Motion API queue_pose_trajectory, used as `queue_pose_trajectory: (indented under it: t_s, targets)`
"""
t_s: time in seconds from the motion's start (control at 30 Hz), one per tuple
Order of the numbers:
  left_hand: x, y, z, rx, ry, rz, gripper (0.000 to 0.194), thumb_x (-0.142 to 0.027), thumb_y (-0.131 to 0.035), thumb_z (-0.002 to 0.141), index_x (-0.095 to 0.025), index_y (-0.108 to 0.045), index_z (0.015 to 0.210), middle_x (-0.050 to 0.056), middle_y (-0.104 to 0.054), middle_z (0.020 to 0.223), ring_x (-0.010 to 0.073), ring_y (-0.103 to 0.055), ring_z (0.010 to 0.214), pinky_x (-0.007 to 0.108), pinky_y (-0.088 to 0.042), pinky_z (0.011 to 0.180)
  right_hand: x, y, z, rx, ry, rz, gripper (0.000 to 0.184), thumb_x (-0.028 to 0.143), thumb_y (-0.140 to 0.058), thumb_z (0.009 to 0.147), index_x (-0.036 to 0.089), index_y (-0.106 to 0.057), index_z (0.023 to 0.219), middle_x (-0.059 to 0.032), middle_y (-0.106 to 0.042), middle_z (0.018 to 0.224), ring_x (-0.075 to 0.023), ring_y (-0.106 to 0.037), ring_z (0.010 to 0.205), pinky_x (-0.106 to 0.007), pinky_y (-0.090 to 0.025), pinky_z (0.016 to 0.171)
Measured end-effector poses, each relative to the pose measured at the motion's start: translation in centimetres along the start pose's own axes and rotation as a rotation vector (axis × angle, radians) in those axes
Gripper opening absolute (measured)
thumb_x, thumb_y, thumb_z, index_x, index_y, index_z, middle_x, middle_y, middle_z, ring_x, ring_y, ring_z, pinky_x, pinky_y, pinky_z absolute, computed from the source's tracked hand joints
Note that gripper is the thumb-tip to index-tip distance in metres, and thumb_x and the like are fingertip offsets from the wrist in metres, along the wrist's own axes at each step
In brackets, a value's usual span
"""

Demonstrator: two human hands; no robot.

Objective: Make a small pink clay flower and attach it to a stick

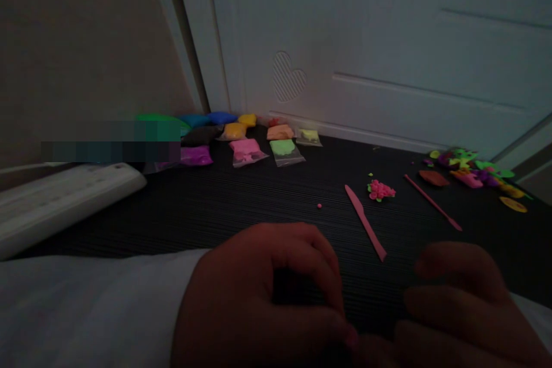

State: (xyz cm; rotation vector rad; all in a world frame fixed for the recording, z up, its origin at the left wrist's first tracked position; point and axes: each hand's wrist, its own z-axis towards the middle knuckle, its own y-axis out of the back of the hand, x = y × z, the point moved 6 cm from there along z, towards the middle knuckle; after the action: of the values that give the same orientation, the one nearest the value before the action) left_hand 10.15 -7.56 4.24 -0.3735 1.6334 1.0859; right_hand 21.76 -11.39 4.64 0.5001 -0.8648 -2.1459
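Note:
My left hand (267,293) is closed in a pinch at the bottom middle, thumb and fingertips meeting on a small piece of pink clay (351,336). My right hand (457,305) is slightly blurred, its fingers curled in, with one fingertip up against that clay; its thumb and whatever else it grips are hidden. Beyond the hands lies a pink clay knife (365,223), its handle end toward me. A cluster of pink clay roses with green leaves (380,190) sits past the knife. Left of the knife rests a tiny pink clay ball (319,206).
A thin pink modelling tool (433,202) lies to the right, near a reddish-brown leaf-shaped piece (433,177) and a heap of colourful clay pieces (468,167). Bags of coloured clay (246,150) line the back. A white power strip (64,198) is at left; a white panelled door (345,40) stands behind.

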Motion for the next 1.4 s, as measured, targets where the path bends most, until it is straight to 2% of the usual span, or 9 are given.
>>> queue_pose_trajectory:
  t_s: [0.17, 0.27, 0.4, 0.53, 0.6, 0.87, 1.1, 1.23, 1.4]
  targets:
    - [0.1, 0.0, -0.1, 0.0, 0.004, -0.004, 0.005, -0.019, -0.061, 0.063, -0.015, -0.06, 0.06, -0.002, -0.056, 0.075, 0.0074, -0.053, 0.065, 0.015, -0.04, 0.057, -0.1, 0.6, 0.4, -0.069, 0.087, -0.041, 0.018, 0.032, -0.052, 0.07, 0.028, -0.047, 0.054, 0.0112, -0.039, 0.037, -0.0049, -0.039, 0.036, -0.021, -0.04, 0.068]
    - [0.2, -0.1, -0.1, 0.004, 0.001, -0.012, 0.006, -0.019, -0.06, 0.063, -0.015, -0.058, 0.06, -0.003, -0.055, 0.074, 0.0077, -0.053, 0.066, 0.015, -0.04, 0.058, -0.4, 0.6, 0.6, -0.087, 0.023, -0.029, 0.019, 0.029, -0.05, 0.072, 0.027, -0.046, 0.053, 0.0117, -0.041, 0.038, -0.0044, -0.038, 0.034, -0.021, -0.04, 0.069]
    - [0.5, -0.2, -0.1, 0.038, 0.018, -0.027, 0.006, -0.02, -0.058, 0.065, -0.015, -0.057, 0.062, -0.002, -0.056, 0.076, 0.0086, -0.052, 0.066, 0.017, -0.04, 0.056, -0.4, 0.6, 0.7, -0.1, -0.034, -0.014, 0.02, 0.036, -0.052, 0.07, 0.026, -0.047, 0.053, 0.012, -0.043, 0.038, -0.0043, -0.039, 0.035, -0.024, -0.038, 0.07]
    - [0.7, -0.2, -0.2, 0.047, 0.038, -0.069, 0.002, -0.017, -0.057, 0.066, -0.015, -0.057, 0.065, -0.001, -0.056, 0.077, 0.0099, -0.052, 0.069, 0.018, -0.041, 0.059, 0.1, 0.6, 1.2, -0.023, 0.115, -0.006, 0.017, 0.04, -0.054, 0.069, 0.027, -0.052, 0.059, 0.013, -0.048, 0.041, -0.0031, -0.042, 0.038, -0.025, -0.037, 0.066]
    - [0.7, -0.2, -0.2, 0.06, 0.04, -0.109, 0.004, -0.018, -0.058, 0.066, -0.014, -0.056, 0.064, -0.001, -0.055, 0.077, 0.0105, -0.052, 0.07, 0.019, -0.041, 0.059, 0.2, 0.8, 1.4, -0.033, 0.166, -0.006, 0.017, 0.038, -0.053, 0.071, 0.026, -0.053, 0.059, 0.0128, -0.05, 0.043, -0.0027, -0.043, 0.039, -0.025, -0.037, 0.065]
    - [0.7, -0.4, -0.2, 0.066, 0.075, -0.124, 0.007, -0.02, -0.059, 0.064, -0.014, -0.057, 0.062, -0.001, -0.056, 0.075, 0.0113, -0.052, 0.071, 0.019, -0.041, 0.062, -0.3, 0.8, 1.0, -0.076, 0.04, 0.028, 0.023, 0.04, -0.053, 0.07, 0.024, -0.048, 0.054, 0.0121, -0.042, 0.038, -0.0023, -0.039, 0.035, -0.025, -0.036, 0.066]
    - [0.7, -0.3, -0.1, 0.075, 0.065, -0.145, 0.005, -0.018, -0.057, 0.066, -0.014, -0.056, 0.064, -0.001, -0.056, 0.074, 0.0119, -0.053, 0.072, 0.02, -0.041, 0.062, -0.3, 1.0, 1.6, -0.095, 0.034, 0.045, 0.021, 0.042, -0.056, 0.067, 0.025, -0.052, 0.056, 0.0128, -0.045, 0.039, -0.0022, -0.039, 0.035, -0.025, -0.037, 0.07]
    - [0.8, -0.3, -0.1, 0.047, 0.062, -0.15, 0.003, -0.016, -0.057, 0.066, -0.014, -0.056, 0.065, -0.001, -0.056, 0.074, 0.0131, -0.053, 0.075, 0.021, -0.041, 0.065, 0.0, 0.9, 1.5, -0.066, 0.163, 0.017, 0.019, 0.043, -0.054, 0.068, 0.026, -0.054, 0.058, 0.013, -0.047, 0.042, -0.0016, -0.041, 0.037, -0.024, -0.036, 0.07]
    - [0.6, -0.4, -0.2, 0.059, 0.058, -0.1, 0.007, -0.019, -0.059, 0.065, -0.013, -0.057, 0.062, -0.001, -0.056, 0.073, 0.0103, -0.052, 0.068, 0.019, -0.041, 0.058, -0.5, 1.2, 1.9, -0.041, 0.115, 0.12, 0.021, 0.042, -0.053, 0.07, 0.026, -0.056, 0.057, 0.0115, -0.048, 0.043, -0.0025, -0.044, 0.04, -0.027, -0.034, 0.074]
